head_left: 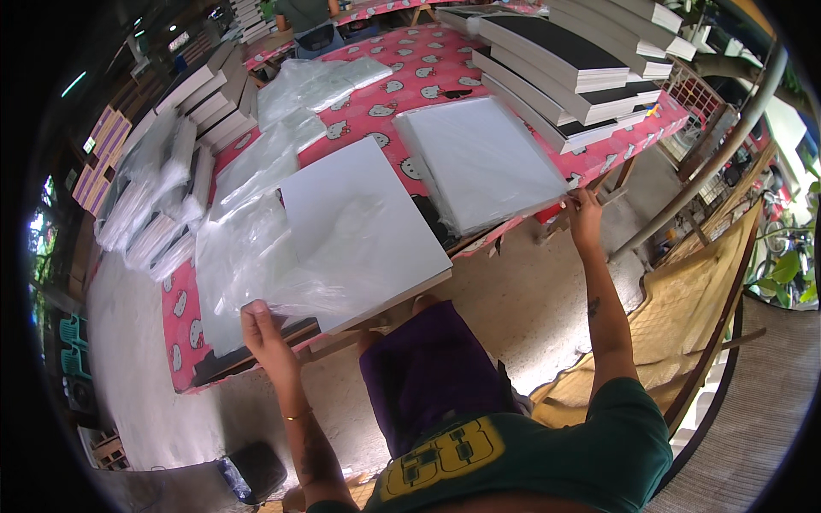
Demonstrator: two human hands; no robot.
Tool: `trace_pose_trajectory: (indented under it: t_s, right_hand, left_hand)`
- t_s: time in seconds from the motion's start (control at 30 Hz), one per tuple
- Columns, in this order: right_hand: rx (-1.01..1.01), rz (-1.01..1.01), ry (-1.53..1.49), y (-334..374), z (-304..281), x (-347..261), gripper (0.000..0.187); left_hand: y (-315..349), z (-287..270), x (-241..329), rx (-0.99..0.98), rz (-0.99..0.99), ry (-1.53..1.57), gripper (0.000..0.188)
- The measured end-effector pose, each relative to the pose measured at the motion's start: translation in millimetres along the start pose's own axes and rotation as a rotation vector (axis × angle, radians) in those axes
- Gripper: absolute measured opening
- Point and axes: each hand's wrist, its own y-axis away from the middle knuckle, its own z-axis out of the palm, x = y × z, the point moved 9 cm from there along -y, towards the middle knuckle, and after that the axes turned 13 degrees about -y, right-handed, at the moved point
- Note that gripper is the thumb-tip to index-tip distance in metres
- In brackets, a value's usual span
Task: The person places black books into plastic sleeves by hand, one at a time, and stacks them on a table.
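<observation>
A thick white-covered book (368, 214) lies near the table's front edge, its left part under a clear plastic sleeve (248, 265). My left hand (267, 335) is closed on the near edge of that sleeve, left of the book. To the right, a second white book (483, 158) lies flat inside clear plastic wrap that gathers in loose folds along its edges. My right hand (585, 218) pinches the near right corner of this wrapped book's plastic. More clear plastic sleeves (316, 90) are spread across the table behind the first book.
Tall stacks of thick books (556, 68) stand at the back right. Plastic-wrapped books (158, 197) are piled at the left, with more books (209, 98) behind them. The table wears a pink patterned cloth (410, 64). A slanting pole (710, 162) rises at the right.
</observation>
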Motion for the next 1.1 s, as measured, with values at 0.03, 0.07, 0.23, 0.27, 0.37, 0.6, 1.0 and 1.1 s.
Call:
trace_pose_trajectory:
  t_s: [0.03,0.07,0.23,0.27,0.37,0.6,1.0,1.1]
  right_hand:
    - [0.048,0.039,0.003,2,-5,7,0.018]
    - [0.117,0.000,0.071,6,-13,6,0.018]
    - [0.359,-0.164,0.043,57,2,-87,0.018]
    - [-0.030,0.181,-0.296,79,55,-107,0.028]
    - [-1.016,0.295,-1.212,170,143,-279,0.042]
    - [-0.689,0.661,-1.625,146,167,-261,0.010]
    - [-0.808,0.715,-2.026,93,150,-279,0.030]
    - [-1.070,0.008,-1.422,79,130,-327,0.018]
  left_hand:
    - [1,0,9,0.058,-0.009,0.030,0.025]
    - [4,3,22,0.114,-0.019,0.060,0.025]
    - [15,-4,49,0.269,0.084,0.020,0.025]
    - [23,8,52,0.267,0.065,-0.096,0.020]
    - [50,85,96,-0.090,0.380,-0.330,0.010]
    - [12,72,109,0.121,0.414,-0.576,0.011]
    - [-9,50,71,-0.062,0.383,-0.562,0.008]
    - [-20,58,69,-0.373,0.220,-0.174,0.009]
